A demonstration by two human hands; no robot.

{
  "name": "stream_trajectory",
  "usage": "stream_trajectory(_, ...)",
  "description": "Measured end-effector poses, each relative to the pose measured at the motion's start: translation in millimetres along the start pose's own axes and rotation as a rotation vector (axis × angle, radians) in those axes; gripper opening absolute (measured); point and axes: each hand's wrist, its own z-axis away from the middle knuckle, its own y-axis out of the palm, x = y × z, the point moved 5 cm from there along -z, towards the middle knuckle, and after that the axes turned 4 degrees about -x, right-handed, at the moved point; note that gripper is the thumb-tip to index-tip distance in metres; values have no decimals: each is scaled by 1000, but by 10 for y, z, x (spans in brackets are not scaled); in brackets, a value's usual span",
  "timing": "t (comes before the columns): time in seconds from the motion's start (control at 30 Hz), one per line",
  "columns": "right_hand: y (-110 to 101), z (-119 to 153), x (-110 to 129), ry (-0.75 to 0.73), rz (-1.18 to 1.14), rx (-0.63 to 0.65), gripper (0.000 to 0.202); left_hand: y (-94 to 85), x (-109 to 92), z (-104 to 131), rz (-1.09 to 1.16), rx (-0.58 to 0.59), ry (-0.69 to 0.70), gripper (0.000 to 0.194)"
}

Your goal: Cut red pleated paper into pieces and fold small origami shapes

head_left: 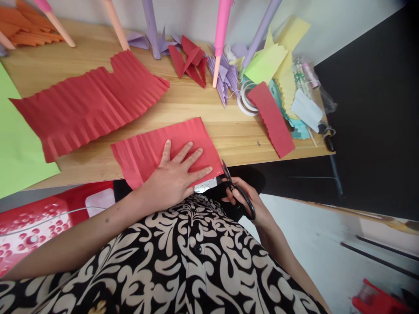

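Left hand [173, 179] splayed flat, pinning red pleated sheet [149, 155] at the surface's [225, 126] near edge. Right hand [257, 204] curled around black scissors [230, 181], blades at sheet's corner. Likely trimming; next cut needs sheet steady.

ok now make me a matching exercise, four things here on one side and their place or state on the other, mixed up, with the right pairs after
Column one
1. left hand
2. right hand
3. white rings
4. green sheet

Column two
A. beside the narrow red strip
B. at the picture's left edge
C. holding black scissors
D. spread on pleated red paper

Pairs: 1-D, 2-C, 3-A, 4-B
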Motion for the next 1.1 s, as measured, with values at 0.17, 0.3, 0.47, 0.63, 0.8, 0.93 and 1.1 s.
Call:
stream_trajectory(0.17,4,3,-6,-2,-3,16,46,6,2,1,4,-10,1,52)
stream_trajectory(0.3,26,-34,-20,-24,-7,22,46,4,3,6,10,-17,5,52)
stream_trajectory(0.47,51,-76,8,-28,-13,36,46,-3,2,10,7,-6,7,53)
stream_trajectory(0.63,49,-58,32,-34,-5,20,44,2,0,11,-5,-14,5,53)
stream_trajectory(0.8,87,-90,42,-45,-4,-7,45,12,1,13,-24,-7,6,52)
stream_trajectory(0.93,93,-126,49,-46,20,-53,46,14,-3,12,-30,-10,4,52)
stream_trajectory(1.1,49,-119,7,-58,10,-51,44,12,-29,-14,-35,1,-3,58)
